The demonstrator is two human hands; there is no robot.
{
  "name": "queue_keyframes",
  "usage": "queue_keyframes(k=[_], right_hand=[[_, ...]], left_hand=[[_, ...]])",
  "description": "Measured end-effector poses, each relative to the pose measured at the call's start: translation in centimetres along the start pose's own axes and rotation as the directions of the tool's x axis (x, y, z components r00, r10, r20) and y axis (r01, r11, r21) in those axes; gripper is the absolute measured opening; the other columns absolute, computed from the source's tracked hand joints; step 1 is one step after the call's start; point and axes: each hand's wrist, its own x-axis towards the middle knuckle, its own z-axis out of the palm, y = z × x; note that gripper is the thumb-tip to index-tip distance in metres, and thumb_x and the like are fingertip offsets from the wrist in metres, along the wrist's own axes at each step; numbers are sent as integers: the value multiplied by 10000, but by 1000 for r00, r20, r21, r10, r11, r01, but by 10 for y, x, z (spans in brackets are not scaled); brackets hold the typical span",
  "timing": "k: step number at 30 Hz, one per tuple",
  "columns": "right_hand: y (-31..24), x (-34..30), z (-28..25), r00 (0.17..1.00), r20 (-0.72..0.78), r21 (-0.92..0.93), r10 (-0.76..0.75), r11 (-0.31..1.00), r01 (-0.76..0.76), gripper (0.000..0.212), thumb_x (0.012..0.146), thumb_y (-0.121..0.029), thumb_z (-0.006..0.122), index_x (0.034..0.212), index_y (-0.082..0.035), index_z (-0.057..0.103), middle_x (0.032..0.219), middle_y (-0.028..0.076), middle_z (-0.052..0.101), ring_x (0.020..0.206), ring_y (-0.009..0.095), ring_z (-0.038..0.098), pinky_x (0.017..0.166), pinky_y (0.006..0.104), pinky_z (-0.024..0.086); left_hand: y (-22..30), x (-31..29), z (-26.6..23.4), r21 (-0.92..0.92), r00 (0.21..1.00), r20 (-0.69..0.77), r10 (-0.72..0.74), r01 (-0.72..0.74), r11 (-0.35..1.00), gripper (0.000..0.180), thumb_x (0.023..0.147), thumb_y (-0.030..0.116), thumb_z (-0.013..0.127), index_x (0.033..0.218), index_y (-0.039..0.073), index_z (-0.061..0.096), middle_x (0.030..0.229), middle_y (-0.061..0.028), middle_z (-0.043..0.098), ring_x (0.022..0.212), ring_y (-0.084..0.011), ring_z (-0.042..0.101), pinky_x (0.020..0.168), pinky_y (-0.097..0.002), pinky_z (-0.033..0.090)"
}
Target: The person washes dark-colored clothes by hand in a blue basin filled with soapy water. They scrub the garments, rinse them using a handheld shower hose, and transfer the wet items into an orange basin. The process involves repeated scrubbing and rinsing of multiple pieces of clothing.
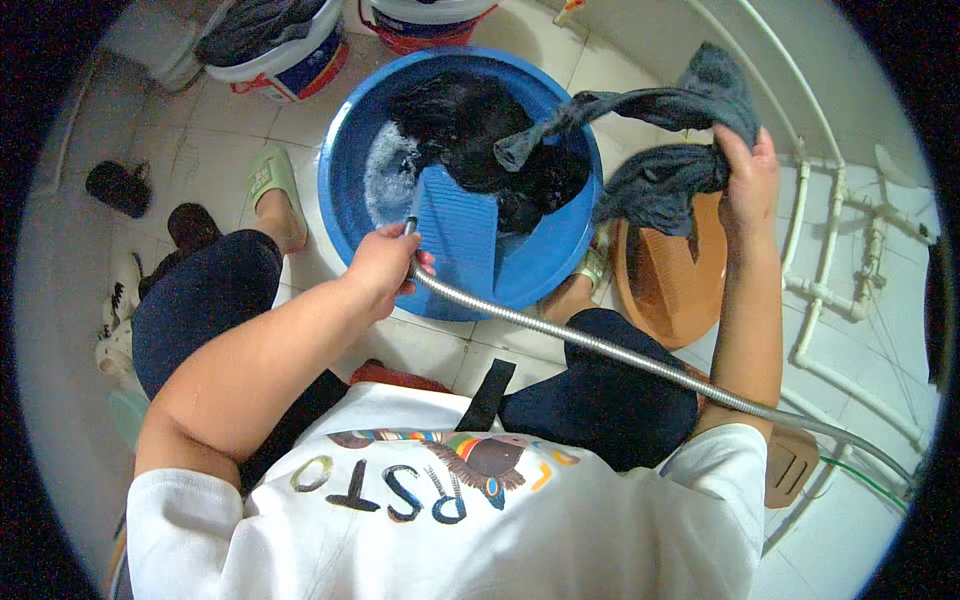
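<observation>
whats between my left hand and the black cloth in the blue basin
In the head view, the hose tip sticks out of your left hand; beyond it, the ribbed blue washboard and foamy water lie before the black cloth.

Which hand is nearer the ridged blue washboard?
Left: the left hand, holding the metal hose, is just left of the washboard; the right hand, holding dark cloth, is farther right.

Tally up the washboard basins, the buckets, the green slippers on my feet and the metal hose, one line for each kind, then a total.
Washboard basins: 2, one blue, one orange
Buckets: 2
Green slippers: 2
Metal hose: 1, held in the left hand
Total: 7
</observation>
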Motion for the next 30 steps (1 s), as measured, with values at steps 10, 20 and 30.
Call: queue_keyframes(k=[10, 20, 30], right_hand=[[-35, -41, 121, 987, 70, 115, 145, 982, -152, 251, 749, -205, 639, 846, -51, 465, 775, 65, 554, 573, 135, 537, 457, 251, 432], [58, -39, 64, 866, 313, -328, 390, 900, -287, 466, 826, -338, 547, 1184, -51, 465, 1161, 79, 496, 1043, 171, 479, 800, 293, 435], [243, -149, -188, 400, -463, -6, 791, 449, -894, 420, 815, -329, 526, 1123, -48, 476, 974, 121, 552, 774, 216, 554, 574, 359, 482]], left_hand=[[0, -3, -11, -47, 990, 49, 130, -128, 991, 236, 881, 167, 404, 1093, 61, 402, 683, -46, 552, 560, -133, 550, 467, -276, 367], [-2, 11, -17, -92, 990, 33, 136, -133, 987, 342, 884, 152, 417, 1190, 33, 322, 711, -80, 560, 545, -153, 560, 437, -262, 420], [-2, -4, 16, -4, 981, 152, 118, -118, 993, 342, 889, 155, 426, 1205, 36, 372, 681, -36, 542, 573, -104, 529, 438, -218, 404]])
